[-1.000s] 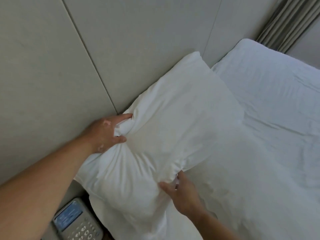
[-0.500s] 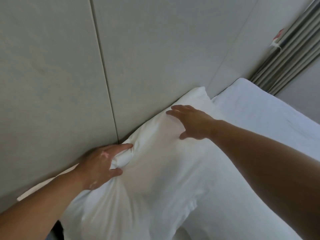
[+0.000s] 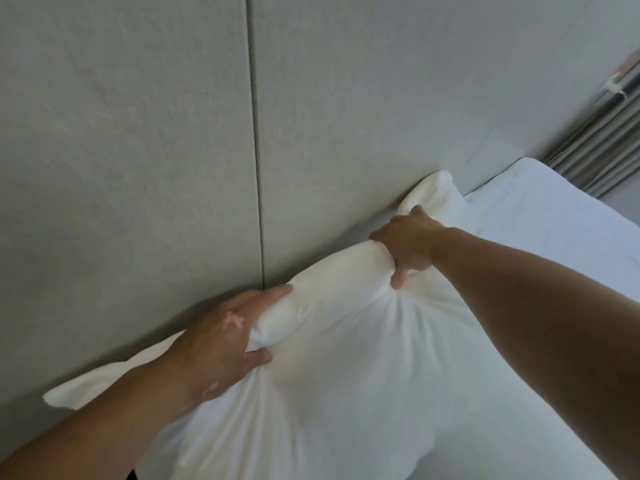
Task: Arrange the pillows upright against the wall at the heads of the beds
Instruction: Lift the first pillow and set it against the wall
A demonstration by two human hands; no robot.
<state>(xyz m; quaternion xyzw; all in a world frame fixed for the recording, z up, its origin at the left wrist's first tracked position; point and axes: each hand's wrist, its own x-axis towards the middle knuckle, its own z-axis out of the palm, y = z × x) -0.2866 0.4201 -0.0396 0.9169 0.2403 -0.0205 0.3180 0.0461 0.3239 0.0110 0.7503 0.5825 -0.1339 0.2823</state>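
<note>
A white pillow point(image 3: 346, 368) leans with its top edge against the grey padded wall point(image 3: 138, 150) at the head of the bed point(image 3: 554, 220). My left hand point(image 3: 221, 341) pinches the pillow's top edge on the left, thumb on the front and fingers behind. Further right, my right hand point(image 3: 408, 247) clutches the same top edge, bunching the fabric. The pillow's right corner sticks up past my right hand, and its left corner lies flat along the wall. Its lower part runs out of the frame.
A vertical seam point(image 3: 256, 168) divides the wall panels just above my left hand. Beige curtains point(image 3: 606, 140) hang at the far right beyond the bed. The white sheet stretches away to the right of the pillow.
My right hand left the pillow's lower edge, reached over to the top edge and closed on it. The pillow now stands nearer the wall. My left hand kept its grip.
</note>
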